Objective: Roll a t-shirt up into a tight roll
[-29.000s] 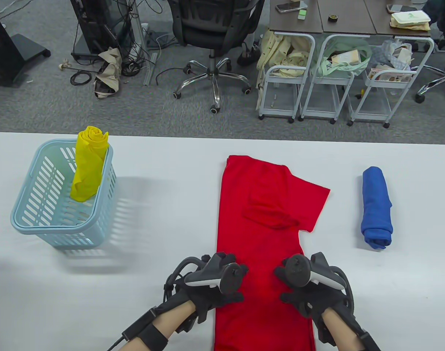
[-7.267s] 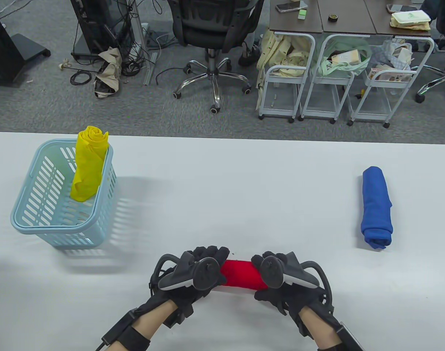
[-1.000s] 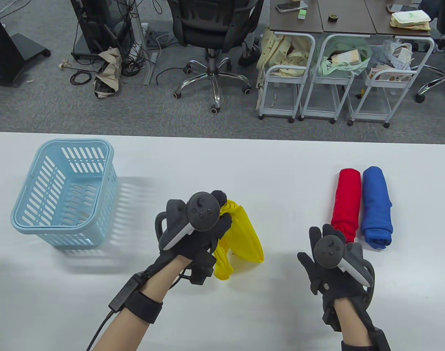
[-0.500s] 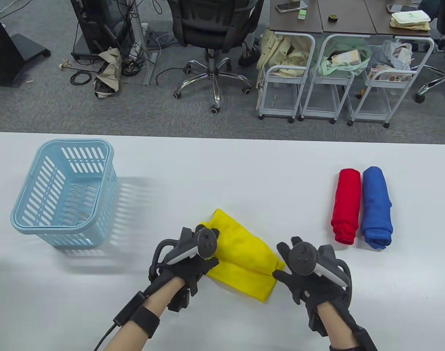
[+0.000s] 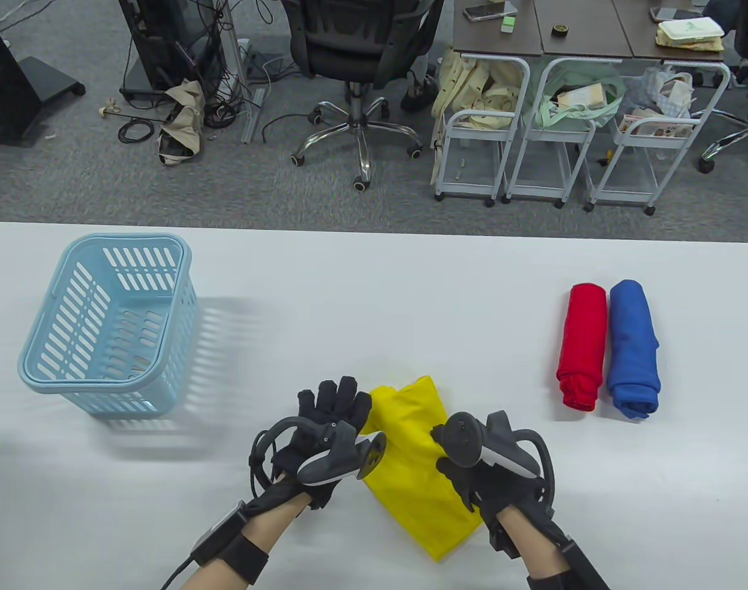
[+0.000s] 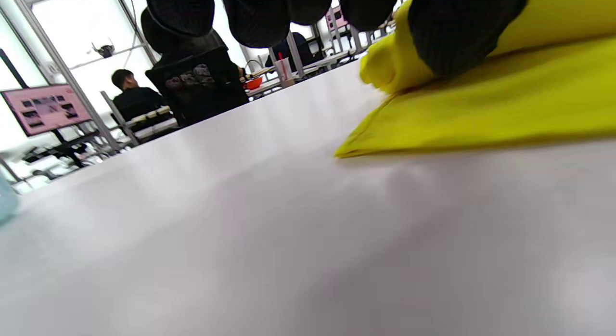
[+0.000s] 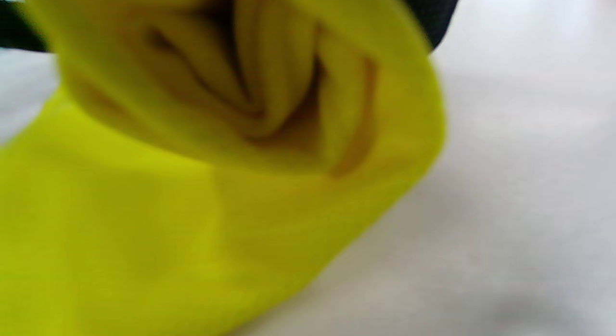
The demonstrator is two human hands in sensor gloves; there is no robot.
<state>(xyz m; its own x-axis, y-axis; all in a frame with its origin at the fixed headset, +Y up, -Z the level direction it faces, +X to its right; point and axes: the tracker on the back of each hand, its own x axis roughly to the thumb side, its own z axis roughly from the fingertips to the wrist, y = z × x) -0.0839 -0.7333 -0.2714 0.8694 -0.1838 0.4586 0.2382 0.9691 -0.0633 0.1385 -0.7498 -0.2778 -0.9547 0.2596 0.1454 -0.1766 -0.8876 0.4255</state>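
1. The yellow t-shirt (image 5: 420, 467) lies partly unrolled on the white table (image 5: 349, 289), near its front edge.
2. The left hand (image 5: 330, 430) rests beside it, fingers straight, thumb on the cloth.
3. The right hand (image 5: 472, 467) grips its rolled end.
4. A red roll (image 5: 582, 344) and a blue roll (image 5: 633, 347) lie touching, far right; a light-blue basket (image 5: 103, 326) stands left.

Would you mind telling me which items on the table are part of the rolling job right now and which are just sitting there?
In use:
- yellow t-shirt, partly unrolled
- left hand, fingers straight, thumb on the cloth
- right hand, gripping the rolled end

Lying about:
- red roll
- blue roll, touching the red one
- blue basket
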